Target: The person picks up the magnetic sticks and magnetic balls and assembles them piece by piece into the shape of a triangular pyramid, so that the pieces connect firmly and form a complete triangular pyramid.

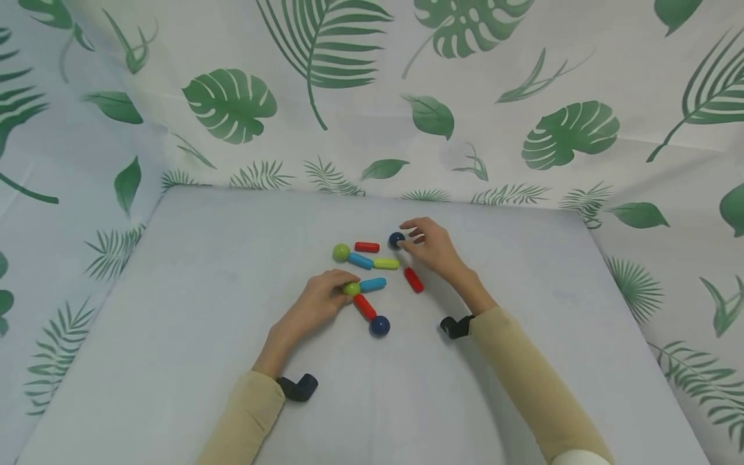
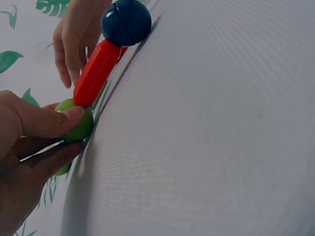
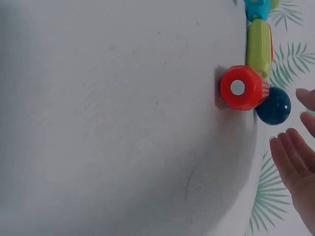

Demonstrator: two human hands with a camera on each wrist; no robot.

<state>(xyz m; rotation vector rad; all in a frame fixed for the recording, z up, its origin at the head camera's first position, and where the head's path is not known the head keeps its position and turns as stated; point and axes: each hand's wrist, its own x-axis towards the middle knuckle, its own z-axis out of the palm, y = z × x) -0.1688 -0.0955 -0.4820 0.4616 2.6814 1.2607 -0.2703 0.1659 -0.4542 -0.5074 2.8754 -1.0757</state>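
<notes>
A person in beige sleeves is working with both hands over a white worktop. The left hand is pinching a near green ball between thumb and fingers; from that ball a near red rod is running to a near dark blue ball, and a near blue rod is pointing right. The right hand is reaching to a far dark blue ball, its fingers standing apart; whether they are touching it, one cannot tell. Between the hands, a far green ball, a far blue rod and a yellow-green rod are forming a chain. A far red rod is lying behind the chain, and a loose red rod is resting beneath the right hand. Leaf-printed cloth is hanging behind.
</notes>
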